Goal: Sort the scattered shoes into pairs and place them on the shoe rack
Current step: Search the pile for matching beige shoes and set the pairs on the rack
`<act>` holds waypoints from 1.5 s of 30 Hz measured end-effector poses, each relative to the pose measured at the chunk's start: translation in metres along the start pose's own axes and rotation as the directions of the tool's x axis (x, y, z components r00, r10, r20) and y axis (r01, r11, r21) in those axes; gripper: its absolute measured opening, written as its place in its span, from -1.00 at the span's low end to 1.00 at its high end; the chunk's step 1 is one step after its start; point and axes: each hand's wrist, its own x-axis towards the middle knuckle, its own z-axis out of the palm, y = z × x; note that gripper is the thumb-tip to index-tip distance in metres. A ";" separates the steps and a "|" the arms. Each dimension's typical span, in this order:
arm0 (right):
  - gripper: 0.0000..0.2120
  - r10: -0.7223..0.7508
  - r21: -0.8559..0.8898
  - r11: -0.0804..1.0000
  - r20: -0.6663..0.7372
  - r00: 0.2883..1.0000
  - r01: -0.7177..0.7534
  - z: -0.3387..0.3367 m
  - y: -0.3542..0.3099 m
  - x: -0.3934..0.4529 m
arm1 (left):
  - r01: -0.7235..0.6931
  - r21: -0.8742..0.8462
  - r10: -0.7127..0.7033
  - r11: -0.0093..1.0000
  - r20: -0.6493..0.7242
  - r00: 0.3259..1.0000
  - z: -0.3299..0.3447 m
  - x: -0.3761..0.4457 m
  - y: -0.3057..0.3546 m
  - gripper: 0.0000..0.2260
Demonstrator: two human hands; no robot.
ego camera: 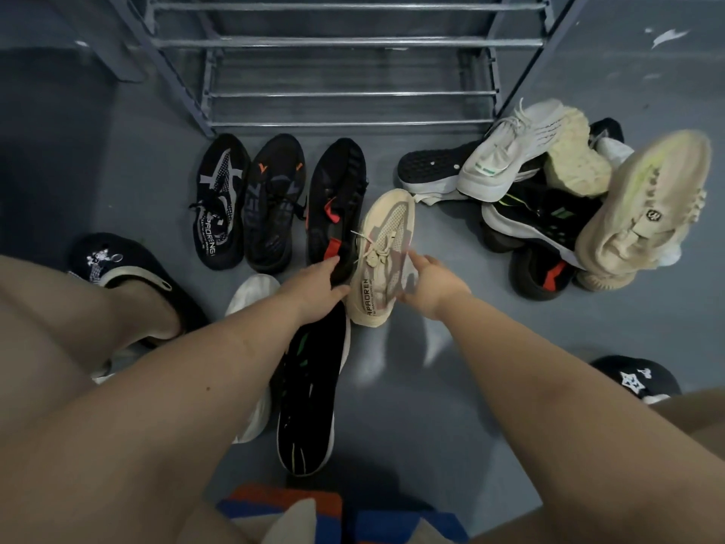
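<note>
Looking down thru the head cam, we see our left hand [314,286] resting on the heel end of a black shoe w/ red tabs [335,208], fingers fairly straight and close together, thumb out toward the beige shoe. Our right hand [427,282] grips the beige mesh sneaker [386,257] at its side near the collar, fingers curled round it; the shoe is off the floor, toe pointing away toward the rack, slightly blurred.

On the grey floor [431,406], just in front of the metal shoe rack [345,94], three dark shoes lie side by side: a black/grey sneaker [219,202], a black one w/ orange marks [274,202], then the red-tab one. Under our left forearm lie a black shoe w/ green stripes [310,406] and a white shoe [253,292] beside it.

To the right, a heap of mixed shoes [549,198]: white, black, cream, some sole-up. A cream shoe [647,214] leans on the heap's right side, blurred.

We wear black slippers, left [117,268] and right [635,376].
</note>
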 end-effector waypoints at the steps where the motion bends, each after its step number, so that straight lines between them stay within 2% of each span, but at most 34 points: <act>1: -0.21 -0.005 -0.042 0.999 -0.029 1.000 0.004 -0.001 0.003 -0.001 | -0.045 0.068 0.046 0.997 -0.027 0.999 -0.001 -0.003 0.005 -0.37; 4: -0.20 -0.022 -0.097 0.995 -0.112 0.993 0.011 -0.005 0.011 -0.007 | -0.162 0.229 0.180 0.960 -0.060 0.982 0.005 -0.010 0.020 -0.33; 10: -0.16 -0.054 -0.225 0.974 -0.199 0.979 0.008 -0.004 0.026 -0.028 | -0.286 0.461 0.314 0.840 0.017 0.949 0.022 -0.027 0.047 -0.36; 19: -0.14 -0.004 -0.270 0.959 -0.324 0.946 -0.089 -0.016 0.070 -0.064 | -0.391 0.651 0.408 0.651 0.134 0.903 0.027 -0.044 0.091 -0.34; 26: -0.16 0.041 -0.337 0.917 -0.456 0.889 -0.215 -0.082 0.122 -0.083 | -0.421 0.702 0.470 0.574 0.138 0.872 0.018 -0.031 0.155 -0.34; 29: -0.17 0.084 -0.281 0.924 -0.510 0.856 -0.259 -0.113 0.149 -0.083 | -0.429 0.704 0.514 0.566 0.105 0.851 0.017 -0.023 0.193 -0.35; 32: -0.22 0.129 -0.200 0.941 -0.530 0.838 -0.272 -0.126 0.184 -0.084 | -0.492 0.681 0.564 0.542 0.139 0.814 0.022 -0.018 0.226 -0.37; 36: 0.03 0.325 0.062 0.938 -0.497 0.804 -0.341 -0.117 0.230 -0.078 | -0.531 0.671 0.590 0.517 0.169 0.789 0.039 -0.002 0.260 -0.38; 39: 0.10 0.427 0.262 0.903 -0.447 0.786 -0.341 -0.109 0.252 -0.063 | -0.530 0.675 0.565 0.513 0.198 0.801 0.052 0.013 0.277 -0.37; 45: 0.05 0.435 0.275 0.898 -0.432 0.790 -0.344 -0.104 0.273 -0.041 | -0.503 0.684 0.504 0.528 0.223 0.834 0.065 0.044 0.300 -0.37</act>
